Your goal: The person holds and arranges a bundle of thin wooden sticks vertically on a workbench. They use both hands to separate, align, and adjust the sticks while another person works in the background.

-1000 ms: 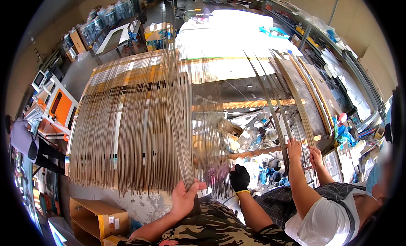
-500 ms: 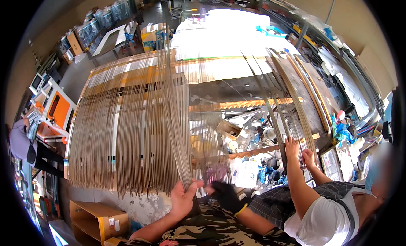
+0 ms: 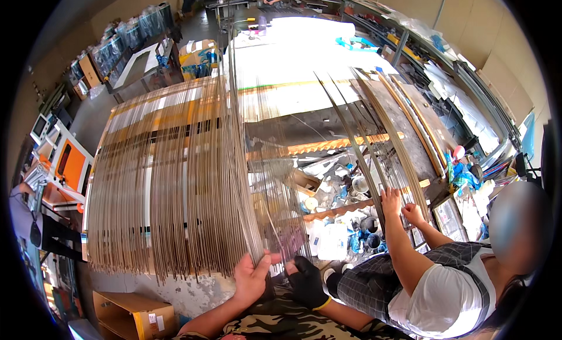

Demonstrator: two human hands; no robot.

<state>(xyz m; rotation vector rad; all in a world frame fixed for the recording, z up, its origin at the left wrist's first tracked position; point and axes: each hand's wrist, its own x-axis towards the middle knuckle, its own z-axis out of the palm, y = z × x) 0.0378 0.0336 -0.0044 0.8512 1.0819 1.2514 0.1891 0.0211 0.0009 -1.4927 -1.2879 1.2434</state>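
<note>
A wide row of long thin metal rods (image 3: pixel 175 182) lies across a frame, running away from me. My left hand (image 3: pixel 253 275), bare, presses flat against the near ends of the rods at the row's right side, fingers spread. My right hand (image 3: pixel 305 280), in a black fingerless glove, sits just right of it with fingers curled near a few loose rods (image 3: pixel 281 223); whether it grips one I cannot tell. A second set of rods (image 3: pixel 374 141) fans out to the right.
A co-worker in a white top and checked sleeve sits at right, both hands (image 3: pixel 401 205) on the right-hand rods. Cluttered tools and containers (image 3: pixel 339 223) lie under the frame. A cardboard box (image 3: pixel 132 313) stands at lower left, an orange machine (image 3: pixel 64 164) at left.
My gloved right hand has dropped from beside the rods and moved closer to my left hand. The left hand stays at the rod ends. The co-worker's hands hold their place.
</note>
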